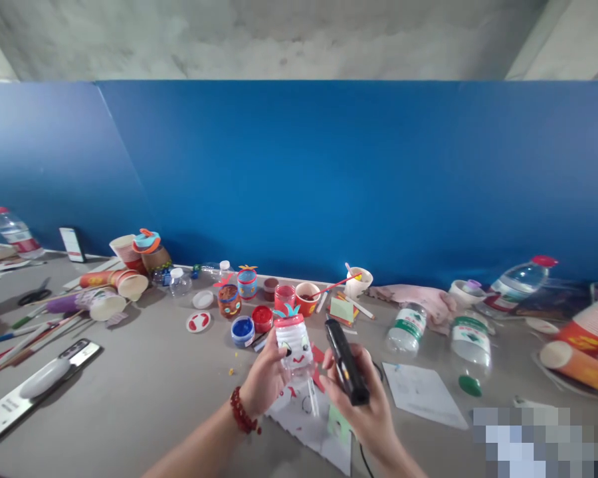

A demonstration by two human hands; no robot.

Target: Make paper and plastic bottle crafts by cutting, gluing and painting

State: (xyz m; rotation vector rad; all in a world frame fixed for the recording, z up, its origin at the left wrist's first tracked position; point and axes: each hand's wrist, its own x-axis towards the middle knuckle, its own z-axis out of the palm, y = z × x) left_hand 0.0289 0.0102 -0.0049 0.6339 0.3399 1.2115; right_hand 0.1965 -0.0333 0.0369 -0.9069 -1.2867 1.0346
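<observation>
My left hand point(266, 378), with a red bead bracelet at the wrist, is closed around a small painted bottle craft point(294, 342). The craft is white with a drawn face, a red rim and teal leaves on top; its lower part looks clear. Close by on the right, my right hand point(363, 392) grips a black glue gun point(346, 362), its narrow end pointing away from me. A dark cord point(365, 461) shows below that hand. Beneath both hands lies a white paper sheet point(323, 445) with drawings, partly hidden.
Open blue paint point(242, 330) and red paint point(262, 317) stand just beyond my left hand. Two painted pots point(229, 301) are behind them. Bottle pieces point(411, 325) lie to the right. Pens, paper cups point(132, 284) and a phone point(34, 392) are at left. A blue partition point(299, 179) borders the table.
</observation>
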